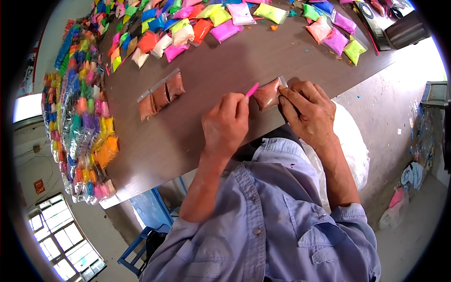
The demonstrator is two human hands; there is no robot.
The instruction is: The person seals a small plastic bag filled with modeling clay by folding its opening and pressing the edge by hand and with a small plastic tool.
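Observation:
A pink plastic stick [252, 90] pokes out of my left hand [226, 123], whose fingers are closed around it. Its tip is beside a clear packet of reddish-brown clay [268, 95] near the table's front edge. The fingers of my right hand [306, 107] pinch the packet's right end and cover part of it. Farther left on the table lie several similar brown packets [161, 95], side by side in a joined strip with a clear top edge.
Many colourful clay packets [227, 31] are heaped along the back of the brown table [155, 155]. Bundles of bagged coloured packets [84, 122] line the left edge. A dark cylindrical container [407, 31] stands at the far right. A white bag [350, 141] hangs below the table by my right arm.

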